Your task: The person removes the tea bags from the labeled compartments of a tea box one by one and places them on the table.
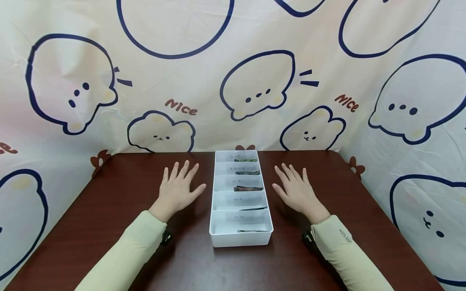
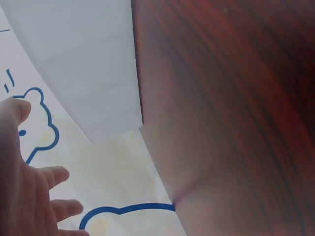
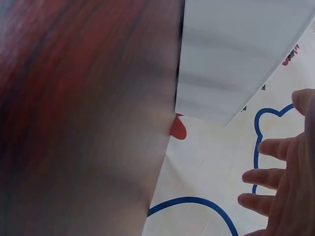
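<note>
Backdrop cloth (image 1: 255,81) with bear print hangs behind and beside the dark wood tabletop (image 1: 109,242).

White tray (image 1: 241,239) sits mid-tabletop between the two hands, long axis running away from the person. Five compartments split by white labelled dividers; a few thin dark packets (image 1: 248,188) lie in them, contents too small to read.

Left hand (image 1: 179,190) is flat on the tabletop just left of the tray, fingers straight and spread, holding nothing. Right hand (image 1: 296,190) mirrors it just right of the tray, fingers likewise released. Neither touches the tray.

Handling guess: thin moulded plastic, light, stiff enough, smooth walls so a bit slippery. Best hold is both long side walls under the rim, kept level so packets don't slide. Packets look light and floppy; pinch by an edge.
</note>
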Motion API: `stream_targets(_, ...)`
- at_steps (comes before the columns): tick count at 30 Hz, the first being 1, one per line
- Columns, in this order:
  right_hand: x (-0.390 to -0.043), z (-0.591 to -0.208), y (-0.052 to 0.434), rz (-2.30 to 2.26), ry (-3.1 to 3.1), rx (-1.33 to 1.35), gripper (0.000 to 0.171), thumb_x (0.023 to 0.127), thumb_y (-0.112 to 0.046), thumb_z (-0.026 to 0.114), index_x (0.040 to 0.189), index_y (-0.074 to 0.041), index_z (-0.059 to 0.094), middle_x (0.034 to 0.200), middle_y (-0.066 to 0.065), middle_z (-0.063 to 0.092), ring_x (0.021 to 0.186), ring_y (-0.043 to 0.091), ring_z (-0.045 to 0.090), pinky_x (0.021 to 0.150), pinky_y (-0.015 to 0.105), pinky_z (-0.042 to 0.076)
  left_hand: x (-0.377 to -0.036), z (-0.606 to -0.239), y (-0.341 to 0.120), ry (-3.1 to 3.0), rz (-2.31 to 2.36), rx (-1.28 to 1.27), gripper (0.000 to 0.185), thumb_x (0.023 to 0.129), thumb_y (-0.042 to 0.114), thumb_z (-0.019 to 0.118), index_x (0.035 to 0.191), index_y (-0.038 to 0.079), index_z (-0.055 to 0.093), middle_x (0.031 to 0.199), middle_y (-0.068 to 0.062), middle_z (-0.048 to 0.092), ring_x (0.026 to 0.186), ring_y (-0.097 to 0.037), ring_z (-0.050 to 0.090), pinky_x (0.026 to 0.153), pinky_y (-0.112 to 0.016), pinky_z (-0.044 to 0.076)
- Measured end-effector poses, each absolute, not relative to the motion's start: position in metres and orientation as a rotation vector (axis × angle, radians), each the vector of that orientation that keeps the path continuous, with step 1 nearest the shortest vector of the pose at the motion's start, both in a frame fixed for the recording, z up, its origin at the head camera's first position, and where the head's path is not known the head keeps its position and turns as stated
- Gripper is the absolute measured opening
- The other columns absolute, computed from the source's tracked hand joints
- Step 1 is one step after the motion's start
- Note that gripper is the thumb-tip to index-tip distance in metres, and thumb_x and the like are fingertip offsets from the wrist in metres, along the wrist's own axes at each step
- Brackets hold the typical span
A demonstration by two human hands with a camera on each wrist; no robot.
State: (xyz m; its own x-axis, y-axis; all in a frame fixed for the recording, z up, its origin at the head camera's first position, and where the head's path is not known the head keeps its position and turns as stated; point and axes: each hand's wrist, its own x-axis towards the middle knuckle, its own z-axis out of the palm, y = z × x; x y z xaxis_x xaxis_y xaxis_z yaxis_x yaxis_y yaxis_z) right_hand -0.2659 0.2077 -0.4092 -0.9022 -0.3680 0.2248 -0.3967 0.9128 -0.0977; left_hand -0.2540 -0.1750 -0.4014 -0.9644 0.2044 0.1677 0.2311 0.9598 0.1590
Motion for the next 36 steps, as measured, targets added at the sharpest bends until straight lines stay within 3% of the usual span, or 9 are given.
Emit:
stream_targets(2, -0.266, -0.408, 0.208, 0.218, -2.876, 0.602, 0.061, 0.100, -0.048, 0.042, 0.150, -0.014, 0.035, 0.153, 0.016, 0.036, 0.142, 0.037, 0.031, 0.113, 0.065, 0.012, -0.253, -0.400, -0.175, -2.960, -0.273, -0.340, 0.075, 0.093, 0.060, 0.044, 0.152, 0.017, 0.030, 0.156, -0.019, 0.027, 0.145, -0.044, 0.018, 0.115, -0.062, 0.006)
stream_targets(4, -0.267, -0.405, 0.207, 0.232, -2.882, 0.627, 0.055, 0.099, -0.043, 0.047, 0.145, -0.012, 0.043, 0.146, 0.016, 0.046, 0.136, 0.035, 0.041, 0.112, 0.062, 0.022, -0.252, -0.397, -0.175, -2.959, -0.277, -0.357, 0.068, 0.094, 0.053, 0.050, 0.148, 0.011, 0.039, 0.149, -0.022, 0.040, 0.137, -0.042, 0.035, 0.114, -0.059, 0.021)
stream_targets(7, -0.267, -0.401, 0.207, 0.268, -2.929, 0.641, 0.046, 0.098, -0.036, 0.053, 0.137, -0.011, 0.054, 0.136, 0.014, 0.057, 0.125, 0.030, 0.054, 0.104, 0.055, 0.040, -0.250, -0.392, -0.175, -2.982, -0.324, -0.367, 0.054, 0.094, 0.040, 0.056, 0.135, 0.005, 0.053, 0.130, -0.021, 0.059, 0.112, -0.036, 0.060, 0.095, -0.051, 0.049)
stream_targets(9, -0.267, -0.399, 0.207, 0.284, -2.968, 0.636, 0.040, 0.098, -0.033, 0.054, 0.132, -0.012, 0.058, 0.132, 0.012, 0.061, 0.119, 0.028, 0.059, 0.098, 0.050, 0.047, -0.249, -0.389, -0.174, -3.006, -0.369, -0.370, 0.045, 0.094, 0.034, 0.058, 0.126, 0.003, 0.060, 0.120, -0.019, 0.065, 0.094, -0.029, 0.067, 0.077, -0.045, 0.056)
stream_targets(11, -0.267, -0.398, 0.206, 0.298, -3.003, 0.624, 0.037, 0.098, -0.033, 0.053, 0.128, -0.013, 0.061, 0.129, 0.010, 0.063, 0.114, 0.026, 0.061, 0.092, 0.048, 0.051, -0.248, -0.386, -0.174, -3.026, -0.412, -0.365, 0.039, 0.094, 0.032, 0.059, 0.121, 0.004, 0.063, 0.115, -0.017, 0.068, 0.084, -0.024, 0.066, 0.068, -0.041, 0.056)
stream_targets(14, -0.266, -0.398, 0.206, 0.318, -3.025, 0.627, 0.034, 0.098, -0.032, 0.054, 0.124, -0.013, 0.063, 0.122, 0.008, 0.066, 0.106, 0.024, 0.064, 0.088, 0.047, 0.053, -0.248, -0.385, -0.174, -3.037, -0.423, -0.368, 0.035, 0.094, 0.031, 0.058, 0.117, 0.004, 0.065, 0.111, -0.015, 0.069, 0.079, -0.021, 0.065, 0.065, -0.039, 0.055)
stream_targets(23, -0.267, -0.397, 0.205, 0.349, -3.036, 0.645, 0.030, 0.097, -0.030, 0.055, 0.121, -0.013, 0.064, 0.108, 0.004, 0.070, 0.088, 0.017, 0.063, 0.078, 0.041, 0.055, -0.250, -0.385, -0.175, -3.073, -0.452, -0.365, 0.033, 0.094, 0.029, 0.058, 0.115, 0.006, 0.065, 0.110, -0.014, 0.070, 0.078, -0.019, 0.063, 0.067, -0.039, 0.055)
stream_targets(32, -0.269, -0.397, 0.206, 0.350, -3.043, 0.641, 0.030, 0.097, -0.029, 0.055, 0.121, -0.013, 0.064, 0.104, 0.003, 0.069, 0.083, 0.014, 0.061, 0.073, 0.038, 0.054, -0.250, -0.369, -0.165, -3.073, -0.595, -0.410, 0.028, 0.095, 0.028, 0.059, 0.115, 0.010, 0.066, 0.105, -0.007, 0.070, 0.079, -0.016, 0.062, 0.075, -0.038, 0.056)
stream_targets(36, -0.269, -0.397, 0.206, 0.352, -3.042, 0.639, 0.030, 0.097, -0.029, 0.056, 0.121, -0.014, 0.064, 0.103, 0.003, 0.069, 0.082, 0.014, 0.061, 0.073, 0.038, 0.054, -0.245, -0.362, -0.156, -3.038, -0.805, -0.445, 0.026, 0.095, 0.026, 0.060, 0.116, 0.012, 0.067, 0.109, -0.006, 0.069, 0.088, -0.018, 0.063, 0.078, -0.038, 0.056)
